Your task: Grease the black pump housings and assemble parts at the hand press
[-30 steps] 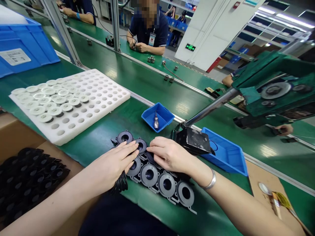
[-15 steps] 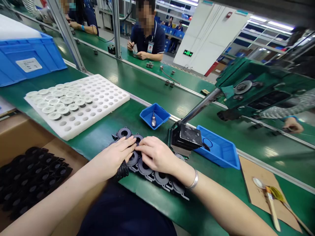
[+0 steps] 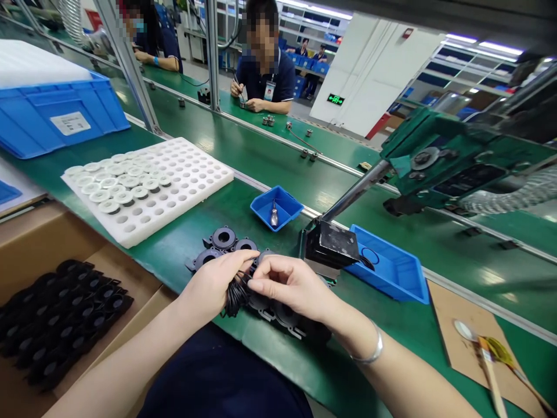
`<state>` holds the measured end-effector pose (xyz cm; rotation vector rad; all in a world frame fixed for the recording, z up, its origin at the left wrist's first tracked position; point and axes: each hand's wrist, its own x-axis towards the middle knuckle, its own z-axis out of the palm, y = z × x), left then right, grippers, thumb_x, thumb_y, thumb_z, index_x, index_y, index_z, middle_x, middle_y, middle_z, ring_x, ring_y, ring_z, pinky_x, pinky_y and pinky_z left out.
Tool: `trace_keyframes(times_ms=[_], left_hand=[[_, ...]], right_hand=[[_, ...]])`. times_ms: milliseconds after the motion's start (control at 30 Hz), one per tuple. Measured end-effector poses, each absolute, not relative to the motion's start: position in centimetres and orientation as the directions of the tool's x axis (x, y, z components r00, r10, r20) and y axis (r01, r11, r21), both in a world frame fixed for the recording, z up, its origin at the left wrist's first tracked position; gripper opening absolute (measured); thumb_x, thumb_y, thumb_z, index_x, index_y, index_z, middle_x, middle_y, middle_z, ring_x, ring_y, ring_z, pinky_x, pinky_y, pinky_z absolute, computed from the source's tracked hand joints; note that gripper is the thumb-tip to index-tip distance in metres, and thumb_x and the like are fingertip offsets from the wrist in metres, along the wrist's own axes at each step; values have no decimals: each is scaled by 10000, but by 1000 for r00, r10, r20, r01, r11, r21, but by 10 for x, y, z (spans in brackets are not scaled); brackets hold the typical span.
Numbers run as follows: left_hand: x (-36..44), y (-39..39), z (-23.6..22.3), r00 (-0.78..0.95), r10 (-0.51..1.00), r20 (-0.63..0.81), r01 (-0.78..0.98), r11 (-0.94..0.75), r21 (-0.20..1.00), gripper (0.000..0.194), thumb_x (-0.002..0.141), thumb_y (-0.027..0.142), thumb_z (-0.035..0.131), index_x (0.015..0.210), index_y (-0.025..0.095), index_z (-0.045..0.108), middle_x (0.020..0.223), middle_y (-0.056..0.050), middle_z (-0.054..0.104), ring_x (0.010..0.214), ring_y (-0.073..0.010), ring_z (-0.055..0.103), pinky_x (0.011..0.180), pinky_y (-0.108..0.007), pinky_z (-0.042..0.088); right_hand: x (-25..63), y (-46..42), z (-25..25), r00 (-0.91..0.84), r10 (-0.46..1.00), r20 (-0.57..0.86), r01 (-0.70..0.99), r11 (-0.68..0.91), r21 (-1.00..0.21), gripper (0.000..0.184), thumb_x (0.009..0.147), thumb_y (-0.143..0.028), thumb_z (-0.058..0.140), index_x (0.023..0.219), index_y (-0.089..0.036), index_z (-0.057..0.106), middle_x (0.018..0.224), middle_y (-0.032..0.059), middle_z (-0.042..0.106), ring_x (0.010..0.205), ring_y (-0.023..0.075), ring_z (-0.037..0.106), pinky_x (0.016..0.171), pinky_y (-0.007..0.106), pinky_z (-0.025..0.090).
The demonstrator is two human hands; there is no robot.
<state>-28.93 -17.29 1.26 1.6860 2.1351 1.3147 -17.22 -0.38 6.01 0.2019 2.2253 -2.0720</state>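
Note:
My left hand (image 3: 213,283) is closed around a bunch of thin black rubber rings (image 3: 235,297), which hang in loops below its fingers. Right beside it, my right hand (image 3: 293,285) has its thumb and forefinger pinched at the bunch's edge, seemingly on one ring; the fingers partly hide it. Both hands are over several black round housings (image 3: 224,237) with open centres, laid in rows on the green bench (image 3: 256,348). My forearms and hands cover the middle of those rows.
A white foam tray (image 3: 191,174) bears several pale discs. A small blue bin (image 3: 277,209) holds a screwdriver-like tool; a longer blue bin (image 3: 391,264) stands beside a black block (image 3: 333,241). Brushes (image 3: 491,371) lie on cardboard at right. A carton (image 3: 87,244) holds black parts. A co-worker (image 3: 265,75) sits opposite.
My hands have come off the housings' surface and drawn slightly toward me. The left hand has turned, bringing the bunch of rings up between both hands, and the right fingers have curled to it.

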Motion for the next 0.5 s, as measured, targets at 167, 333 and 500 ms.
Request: trace_keyframes(times_ms=[167, 333, 500], left_hand=[[-290, -185, 1, -386, 862, 330, 628, -17, 778, 516, 1029, 194, 398, 1540, 250, 364, 1076, -60, 734, 845, -155, 726, 788, -281, 618], [-294, -179, 7, -374, 784, 496, 821, 32, 569, 356, 1007, 193, 489, 1343, 182, 607, 1172, -90, 721, 1080, -192, 688, 976, -333, 585], [-292, -162, 4, -51, 908, 415, 943, -93, 319, 361, 1020, 170, 441, 1344, 77, 571, 1402, -141, 622, 1307, -210, 587, 1163, -401, 471]], right_hand=[[-174, 21, 49, -951, 304, -53, 167, 361, -917, 314, 893, -420, 663, 748, -144, 624, 700, -7, 607, 623, 87, 513, 591, 214, 408], [-179, 40, 27, -938, 329, 112, 193, 761, -619, 200, 906, -235, 604, 726, -151, 635, 747, 22, 647, 663, 112, 564, 622, 234, 429], [-179, 43, 19, -941, 305, 150, 188, 835, -517, 151, 906, -206, 582, 769, -152, 614, 782, 29, 615, 710, 136, 549, 678, 279, 424]])
